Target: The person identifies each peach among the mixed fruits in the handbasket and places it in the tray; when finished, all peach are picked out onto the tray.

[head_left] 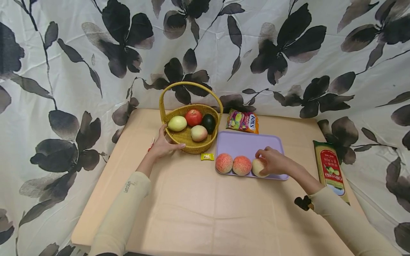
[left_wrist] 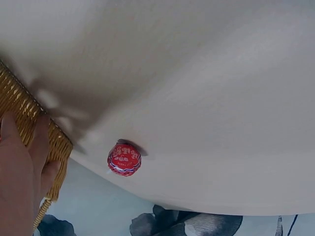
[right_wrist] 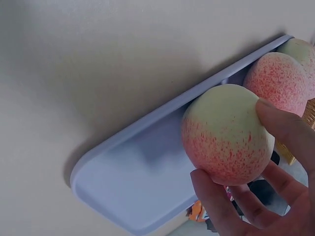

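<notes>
My right hand [head_left: 272,161] grips a pale peach [right_wrist: 229,135] with pink speckles, thumb on one side and fingers on the other, at the near edge of a lilac tray [head_left: 250,142]. Two pinker peaches [head_left: 242,165] sit left of it along the same edge. With spread fingers, my left hand [head_left: 164,145] rests against the outer left side of a yellow wicker basket [head_left: 192,148]. Inside the basket lie a yellow-green fruit [head_left: 177,123], a red fruit [head_left: 193,117], a dark green fruit [head_left: 209,122] and a pale peach [head_left: 199,133].
A small yellow packet [head_left: 207,156] lies between basket and tray. Behind the tray is a colourful candy bag [head_left: 242,121]. An Olivoila package [head_left: 331,167] lies at the table's right edge. Near my left hand is a red-wrapped lollipop [left_wrist: 124,159]. Floral cloth [head_left: 224,53] hangs behind the table.
</notes>
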The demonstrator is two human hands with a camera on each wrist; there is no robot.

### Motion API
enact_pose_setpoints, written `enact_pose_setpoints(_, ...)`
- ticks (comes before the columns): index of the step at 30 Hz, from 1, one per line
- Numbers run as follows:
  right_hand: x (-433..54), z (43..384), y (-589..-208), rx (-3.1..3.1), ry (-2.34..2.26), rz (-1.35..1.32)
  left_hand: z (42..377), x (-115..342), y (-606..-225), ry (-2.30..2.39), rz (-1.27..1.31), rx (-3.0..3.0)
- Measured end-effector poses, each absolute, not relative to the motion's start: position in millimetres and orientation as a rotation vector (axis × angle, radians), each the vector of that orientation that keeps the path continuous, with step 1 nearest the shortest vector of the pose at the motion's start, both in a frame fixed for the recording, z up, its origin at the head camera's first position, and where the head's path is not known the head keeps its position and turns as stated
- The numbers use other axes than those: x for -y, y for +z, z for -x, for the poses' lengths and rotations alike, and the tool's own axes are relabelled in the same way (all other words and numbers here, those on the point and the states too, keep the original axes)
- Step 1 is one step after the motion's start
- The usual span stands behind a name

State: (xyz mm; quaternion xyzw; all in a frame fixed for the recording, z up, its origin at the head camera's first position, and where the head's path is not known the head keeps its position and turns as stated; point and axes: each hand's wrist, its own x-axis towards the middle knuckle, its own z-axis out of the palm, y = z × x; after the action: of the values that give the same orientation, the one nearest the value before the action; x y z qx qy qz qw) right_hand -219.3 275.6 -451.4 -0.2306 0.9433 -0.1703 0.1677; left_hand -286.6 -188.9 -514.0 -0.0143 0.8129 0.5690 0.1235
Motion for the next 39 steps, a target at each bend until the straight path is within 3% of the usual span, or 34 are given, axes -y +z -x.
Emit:
enact_pose_setpoints(14,-276.2,218.8,-452.2,-2.667,-0.486,0.606,282.8,188.1,-509.9,1.63,0.054,-2.382)
enact_pose_setpoints(24,-268.0,226.9,-429.0,-2.681,-0.43,0.579,287.0,189.1,-510.5,1.64,0.071,-2.337)
enact_pose_setpoints(39,-135.5,287.1,-365.7,-2.675,-0.337,0.899,281.5,186.9,-501.5,1.662,0.08,-2.329)
